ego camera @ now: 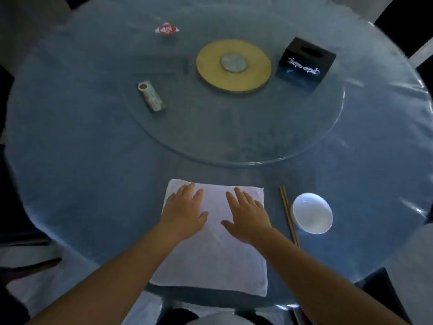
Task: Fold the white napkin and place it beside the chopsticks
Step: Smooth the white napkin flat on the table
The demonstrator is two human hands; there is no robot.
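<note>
The white napkin [213, 261] lies spread flat on the table's near edge, directly in front of me. My left hand [185, 212] rests palm down on its upper left part, fingers spread. My right hand [247, 214] lies palm down on its upper right part, fingers apart too. Neither hand grips the cloth. A pair of brown chopsticks [288, 215] lies just right of the napkin, pointing away from me, a small gap from the cloth's edge.
A white bowl [312, 213] sits right of the chopsticks. On the glass turntable [304, 146] stand a yellow disc [234, 66], a black tissue box [304, 64] and a lying cylindrical holder [151, 97]. A red-and-white packet [166, 29] lies far back.
</note>
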